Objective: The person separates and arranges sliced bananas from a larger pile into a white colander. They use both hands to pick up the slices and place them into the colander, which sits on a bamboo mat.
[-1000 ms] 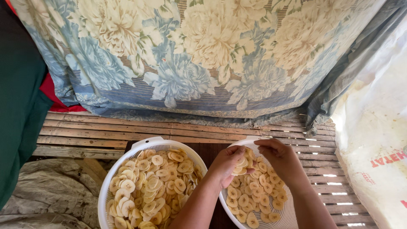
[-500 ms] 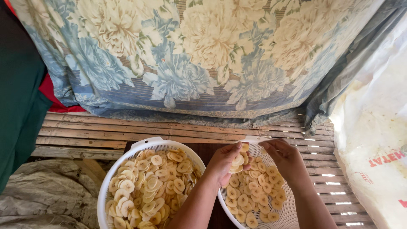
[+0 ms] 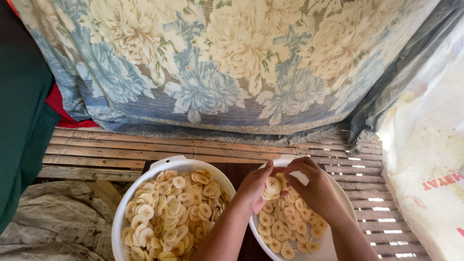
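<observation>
Two white plastic baskets sit side by side on a slatted bamboo floor. The left basket (image 3: 159,166) is heaped with pale yellow banana slices (image 3: 169,212). The right basket (image 3: 338,191) holds a thinner layer of slices (image 3: 280,232). My left hand (image 3: 253,186) cups a small stack of slices (image 3: 273,186) above the right basket. My right hand (image 3: 314,186) meets it there, fingertips pinching at the top of that stack.
A floral blue and cream cloth (image 3: 232,67) hangs across the back. A white printed sack (image 3: 425,159) stands at the right. Dark green fabric (image 3: 21,130) fills the left edge, and crumpled grey sheeting (image 3: 53,222) lies at lower left.
Both hands have stayed over the right basket; the fingers have shifted slightly around the stack of slices between them.
</observation>
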